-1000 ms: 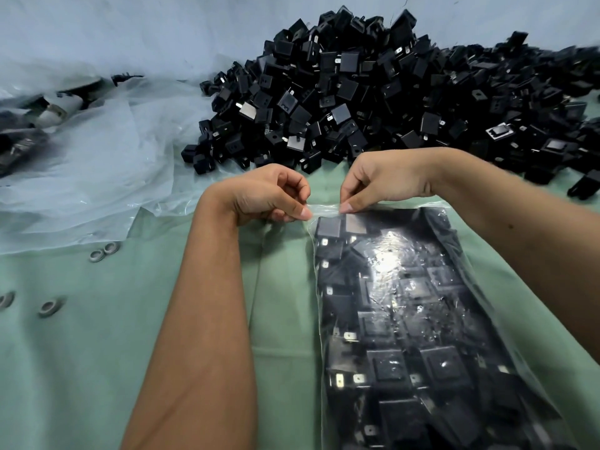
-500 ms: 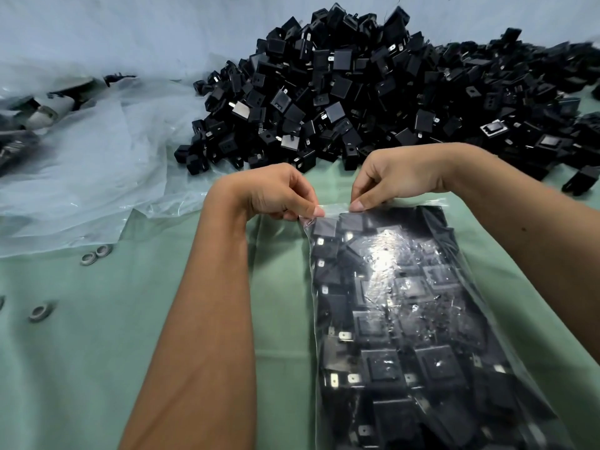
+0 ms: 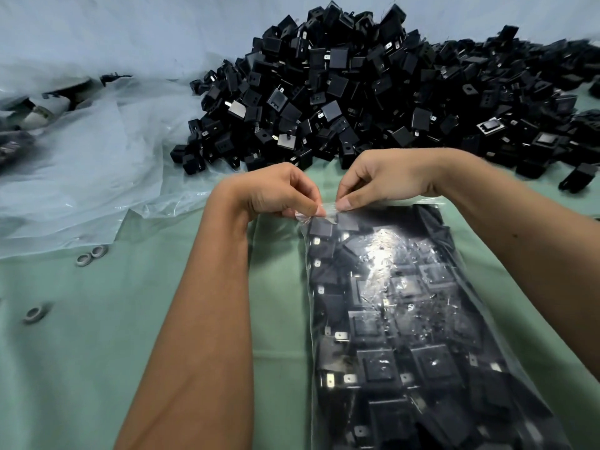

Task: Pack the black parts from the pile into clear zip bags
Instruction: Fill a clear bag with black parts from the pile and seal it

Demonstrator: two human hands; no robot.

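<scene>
A clear zip bag full of black parts lies flat on the green cloth, stretching from the middle toward the lower right. My left hand pinches the bag's top left corner between thumb and fingers. My right hand pinches the top edge right beside it, the two thumbs nearly touching. Behind both hands a big pile of black parts covers the far side of the table.
Crumpled clear plastic sheeting spreads across the left side. A few small grey metal rings lie on the green cloth at the left. One stray black part sits at the right edge.
My two hands have drawn closer together at the bag's top left corner; the right hand slid left along the top edge. The bag itself lies where it was.
</scene>
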